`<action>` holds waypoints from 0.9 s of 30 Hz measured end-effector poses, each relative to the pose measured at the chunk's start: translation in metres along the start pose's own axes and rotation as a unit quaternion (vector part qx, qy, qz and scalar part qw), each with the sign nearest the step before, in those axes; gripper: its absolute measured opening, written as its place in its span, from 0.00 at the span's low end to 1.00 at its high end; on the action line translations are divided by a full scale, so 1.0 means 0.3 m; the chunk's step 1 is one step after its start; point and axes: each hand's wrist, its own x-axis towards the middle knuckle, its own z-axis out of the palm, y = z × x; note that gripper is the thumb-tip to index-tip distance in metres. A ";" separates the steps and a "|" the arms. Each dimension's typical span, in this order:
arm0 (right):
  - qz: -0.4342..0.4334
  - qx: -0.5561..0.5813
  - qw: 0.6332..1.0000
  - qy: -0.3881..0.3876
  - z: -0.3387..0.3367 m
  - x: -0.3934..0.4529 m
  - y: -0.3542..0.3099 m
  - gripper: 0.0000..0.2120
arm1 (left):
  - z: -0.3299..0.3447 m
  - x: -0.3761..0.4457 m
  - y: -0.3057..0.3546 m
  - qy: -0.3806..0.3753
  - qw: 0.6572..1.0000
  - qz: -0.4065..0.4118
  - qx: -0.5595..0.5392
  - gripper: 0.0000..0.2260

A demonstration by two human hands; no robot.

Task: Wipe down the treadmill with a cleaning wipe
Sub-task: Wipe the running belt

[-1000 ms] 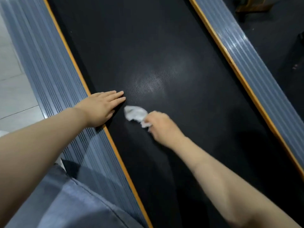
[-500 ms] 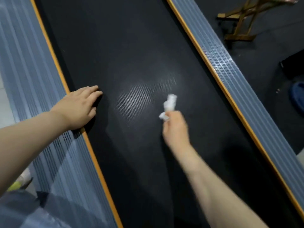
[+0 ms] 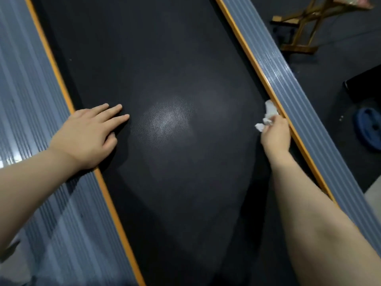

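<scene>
The black treadmill belt [image 3: 165,58] fills the middle of the head view, with a pale sheen patch at its centre. Grey ribbed side rails with orange trim run along the left [image 3: 24,89] and right [image 3: 288,85]. My right hand [image 3: 275,135] grips a crumpled white wipe [image 3: 268,116] against the belt's right edge, touching the orange trim. My left hand [image 3: 86,135] rests flat with straight fingers on the belt's left edge, its heel on the orange trim.
A wooden folding stand [image 3: 305,25] sits on the dark floor at the upper right. A blue weight plate [image 3: 369,129] lies on the floor right of the right rail, below a black object [image 3: 365,83].
My right hand has swept the wipe from the belt's left side, near the left hand, across to the right edge. The left hand stays planted on the left edge.
</scene>
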 end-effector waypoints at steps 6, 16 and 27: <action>0.129 0.107 0.985 0.047 0.062 0.042 0.001 0.14 | -0.012 0.002 0.006 -0.017 1.000 -0.006 -0.006 0.29; -0.146 -0.108 0.974 -0.136 -0.067 0.066 0.081 0.15 | -0.012 0.000 0.001 -0.002 1.000 -0.003 -0.011 0.28; -0.008 -0.184 0.976 -0.115 -0.082 0.170 0.030 0.19 | -0.009 0.000 -0.001 0.009 1.000 0.001 -0.014 0.28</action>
